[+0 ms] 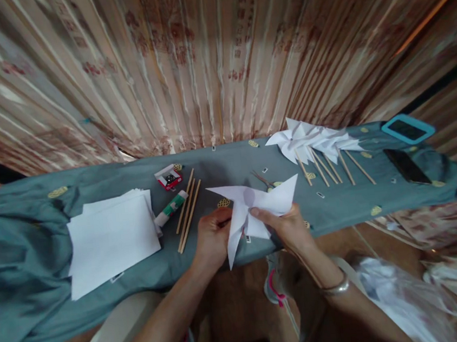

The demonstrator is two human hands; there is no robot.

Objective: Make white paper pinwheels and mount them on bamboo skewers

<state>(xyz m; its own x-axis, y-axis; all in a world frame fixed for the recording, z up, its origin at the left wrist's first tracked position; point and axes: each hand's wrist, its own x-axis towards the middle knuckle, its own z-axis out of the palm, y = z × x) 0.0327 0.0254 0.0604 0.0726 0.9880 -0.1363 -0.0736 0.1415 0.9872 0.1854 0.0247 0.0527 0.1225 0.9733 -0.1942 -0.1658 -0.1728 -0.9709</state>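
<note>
A white paper pinwheel [248,207] with folded, pointed blades is held just above the near edge of the table. My right hand [289,227] grips it from the right, the thumb pressed near its centre. My left hand [214,235] is closed at the pinwheel's left side, its fingertips partly hidden behind a blade. Just beyond the pinwheel lies a pair of scissors [268,182], partly covered by the paper. Left of my left hand are several wooden sticks [188,218], a glue stick [172,208] and a small open red box [169,178] with dark contents.
A stack of white paper [113,243] lies on the left of the cloth-covered table [219,164]. At the back right, several pinwheels on sticks [311,143] overlap. Farther right are a blue-framed object [407,129] and a dark phone [406,166]. A curtain [201,65] hangs behind.
</note>
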